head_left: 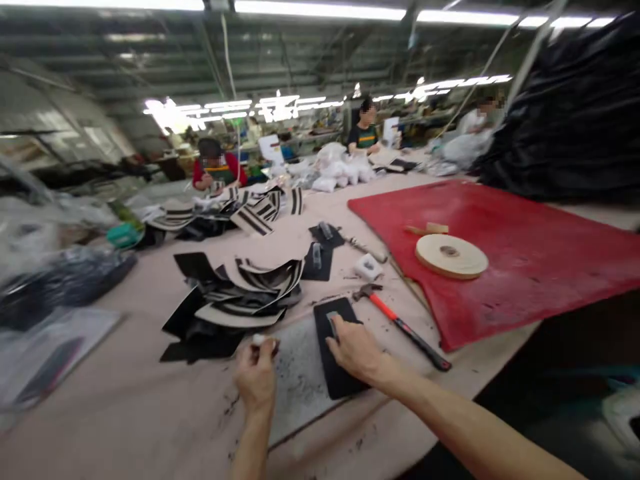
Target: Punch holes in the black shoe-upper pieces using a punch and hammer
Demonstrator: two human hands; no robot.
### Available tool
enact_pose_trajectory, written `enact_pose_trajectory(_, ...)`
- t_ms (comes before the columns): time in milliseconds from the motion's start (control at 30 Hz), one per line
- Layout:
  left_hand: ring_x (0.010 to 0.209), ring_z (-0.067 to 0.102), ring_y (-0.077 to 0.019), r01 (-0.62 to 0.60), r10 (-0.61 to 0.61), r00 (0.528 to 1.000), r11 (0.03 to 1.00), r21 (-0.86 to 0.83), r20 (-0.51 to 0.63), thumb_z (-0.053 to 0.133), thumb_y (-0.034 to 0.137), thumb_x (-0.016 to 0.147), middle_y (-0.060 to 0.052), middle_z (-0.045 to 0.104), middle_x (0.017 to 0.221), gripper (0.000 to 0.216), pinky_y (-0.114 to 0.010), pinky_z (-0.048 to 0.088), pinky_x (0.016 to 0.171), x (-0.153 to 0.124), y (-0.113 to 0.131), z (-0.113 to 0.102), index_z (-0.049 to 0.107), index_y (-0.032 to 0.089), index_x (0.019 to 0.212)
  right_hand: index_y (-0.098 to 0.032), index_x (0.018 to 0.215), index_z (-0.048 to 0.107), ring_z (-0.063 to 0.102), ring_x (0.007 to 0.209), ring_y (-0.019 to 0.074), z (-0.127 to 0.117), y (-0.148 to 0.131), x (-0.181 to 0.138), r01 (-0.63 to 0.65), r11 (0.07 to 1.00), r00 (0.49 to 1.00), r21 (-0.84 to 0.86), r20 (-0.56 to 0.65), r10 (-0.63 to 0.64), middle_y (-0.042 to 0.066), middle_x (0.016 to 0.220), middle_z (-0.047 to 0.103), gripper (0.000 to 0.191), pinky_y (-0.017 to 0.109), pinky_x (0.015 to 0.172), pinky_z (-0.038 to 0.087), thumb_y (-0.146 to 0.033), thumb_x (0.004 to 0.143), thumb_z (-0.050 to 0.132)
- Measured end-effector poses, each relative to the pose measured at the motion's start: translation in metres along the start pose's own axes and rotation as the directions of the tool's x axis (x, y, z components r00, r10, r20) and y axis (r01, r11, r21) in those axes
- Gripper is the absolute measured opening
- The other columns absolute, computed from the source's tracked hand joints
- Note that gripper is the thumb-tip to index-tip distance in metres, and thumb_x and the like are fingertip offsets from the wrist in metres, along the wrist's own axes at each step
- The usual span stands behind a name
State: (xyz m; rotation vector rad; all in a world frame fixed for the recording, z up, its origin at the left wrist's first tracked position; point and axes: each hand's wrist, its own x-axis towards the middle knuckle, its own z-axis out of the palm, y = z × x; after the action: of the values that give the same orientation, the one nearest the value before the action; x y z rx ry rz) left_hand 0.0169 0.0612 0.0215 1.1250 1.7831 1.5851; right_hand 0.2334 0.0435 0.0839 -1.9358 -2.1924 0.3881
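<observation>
My left hand [256, 377] is closed in a loose fist around a small white object at its fingertips, resting on a grey slab [295, 373] on the table. My right hand [356, 350] lies on a black rectangular piece [333, 350], its fingers pinching a small grey metal part [332, 323] at the piece's far end. A pile of black and cream striped cut pieces [240, 300] lies just beyond my left hand. A hammer [400, 323] with an orange and black handle lies to the right of my right hand.
A red mat [525, 247] carries a roll of cream tape [451, 256]. More black pieces [320, 253] and a white block [367, 267] lie farther out. Black fabric [575, 113] is stacked at the right. Bagged material [60, 280] lies left. Three people work at the far end.
</observation>
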Motion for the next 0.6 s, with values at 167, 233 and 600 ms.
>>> enact_pose_trajectory(167, 0.072, 0.073, -0.0194, 0.093, -0.080, 0.992, 0.986, -0.141, 0.094, 0.071, 0.046, 0.078, -0.004, 0.075, 0.076, 0.032, -0.030, 0.061, 0.072, -0.005, -0.019, 0.008, 0.070, 0.015, 0.086, -0.012, 0.141, 0.047, 0.072, 0.093, 0.0280, 0.052, 0.017, -0.006, -0.010, 0.992, 0.999, 0.123, -0.048, 0.016, 0.016, 0.112, 0.073, 0.046, 0.037, 0.082, 0.053, -0.028, 0.098, 0.044)
enact_pose_trajectory(233, 0.075, 0.074, -0.0194, 0.102, -0.073, 0.986, 0.975, -0.197, 0.150, 0.071, 0.046, 0.079, -0.004, 0.075, 0.079, 0.032, -0.031, 0.062, 0.075, -0.005, -0.016, 0.024, 0.070, 0.015, 0.090, -0.011, 0.142, 0.048, 0.072, 0.094, 0.0277, 0.057, 0.021, -0.013, 0.040, 0.990, 0.998, 0.138, -0.063, -0.032, 0.017, 0.116, 0.071, 0.047, 0.037, 0.083, 0.053, -0.026, 0.097, 0.041)
enact_pose_trajectory(600, 0.084, 0.075, -0.0214, 0.103, -0.015, 0.916, 0.975, -0.199, 0.402, 0.066, 0.039, 0.086, -0.008, 0.077, 0.088, 0.026, -0.034, 0.061, 0.081, -0.006, -0.029, 0.083, 0.067, 0.016, 0.096, -0.013, 0.126, 0.062, 0.073, 0.095, 0.0252, 0.072, 0.019, -0.018, 0.119, 0.972, 0.993, 0.205, 0.000, -0.121, 0.013, 0.108, 0.075, 0.037, 0.032, 0.084, 0.053, -0.026, 0.096, 0.043)
